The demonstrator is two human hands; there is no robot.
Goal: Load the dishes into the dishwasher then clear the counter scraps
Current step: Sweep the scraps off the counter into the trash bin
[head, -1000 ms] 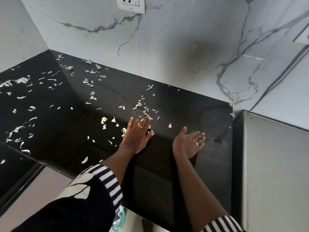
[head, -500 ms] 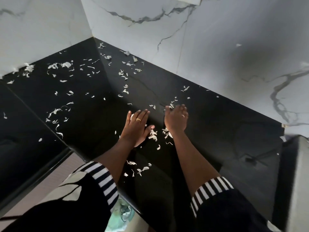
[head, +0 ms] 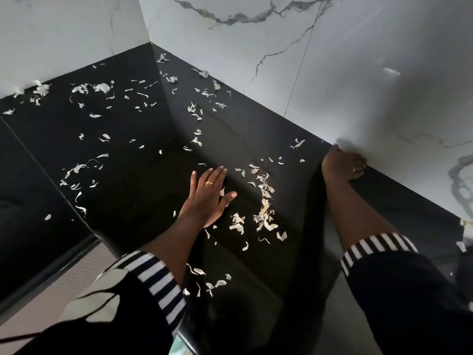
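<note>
Left grip [head: 208, 198] lies flat on the black tabletop [head: 133, 201], palm down, fingers straight and slightly spread, holding nothing; a gold ring [head: 208, 183] sits on one finger. One pale scrap shows just beside its thumb. Right grip [head: 341, 165] is farther away and to the right, at the far edge of the tabletop where it meets the marble wall [head: 332, 73]. Its fingers are together and lightly bent against the foot of the wall, with nothing visibly held.

Pale, thin scraps [head: 263, 208] are strewn over the tabletop. The thickest band runs between the two grips, from near the right grip's wrist toward the near edge. A small group lies near, just beside the left striped sleeve [head: 156, 278]. Many more are scattered far and left, up to the corner where the two walls meet, and along the foot of the left wall. The right striped sleeve [head: 378, 244] hangs over the near right part of the tabletop.
</note>
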